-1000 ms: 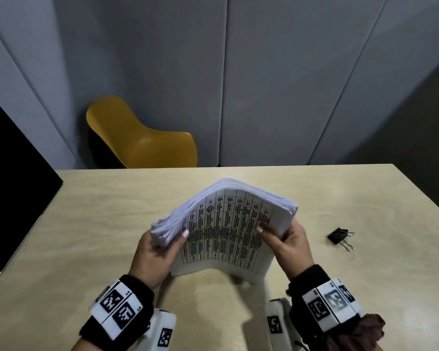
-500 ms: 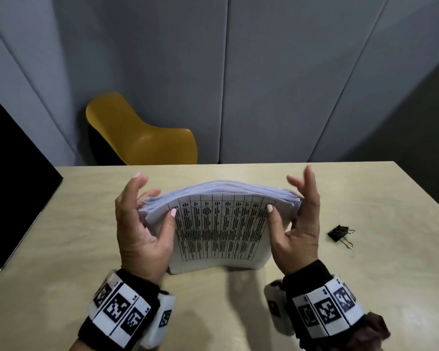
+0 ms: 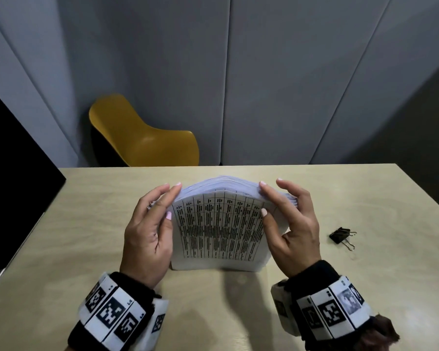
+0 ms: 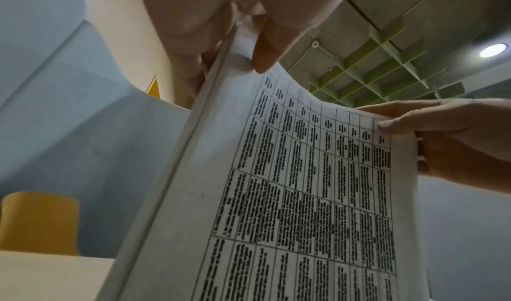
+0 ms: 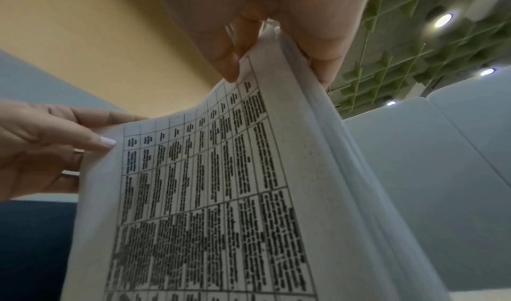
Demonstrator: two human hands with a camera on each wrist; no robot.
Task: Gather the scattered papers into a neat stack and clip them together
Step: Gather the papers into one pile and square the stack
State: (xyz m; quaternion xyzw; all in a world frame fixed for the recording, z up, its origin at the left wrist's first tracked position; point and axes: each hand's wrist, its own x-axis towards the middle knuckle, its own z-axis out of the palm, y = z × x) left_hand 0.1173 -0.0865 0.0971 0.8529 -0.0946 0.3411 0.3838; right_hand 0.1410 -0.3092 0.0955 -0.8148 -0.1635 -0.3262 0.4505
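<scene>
Stack: one thick stack of papers (image 3: 218,224) stands on its lower edge on the table (image 3: 352,198), printed table facing the person, top edge bowed into an arch.
Left hand: the left hand (image 3: 147,229) grips the stack's left side, thumb on the front sheet, fingers curled round behind.
Right hand: the right hand (image 3: 289,224) holds the right side the same way, thumb in front, fingers wrapped behind.
Reason for hold: judged to be squaring; standing the sheets on edge between both hands lets them settle level against the table before clipping.
Alignment: the top edges fan slightly at the right corner, so the stack does not look flush yet. The lower edge is hard to judge from the head view.
Clip: one black binder clip (image 3: 341,236) lies on the table to the right of the right hand, apart from it, untouched.
Count: one stack, sheet number not countable; one clip; two hands, both occupied.
Surroundings: one yellow chair (image 3: 147,140) beyond the table; a black panel (image 3: 13,178) at the left edge.
Stage: gathering appears done; clipping not yet done.
</scene>
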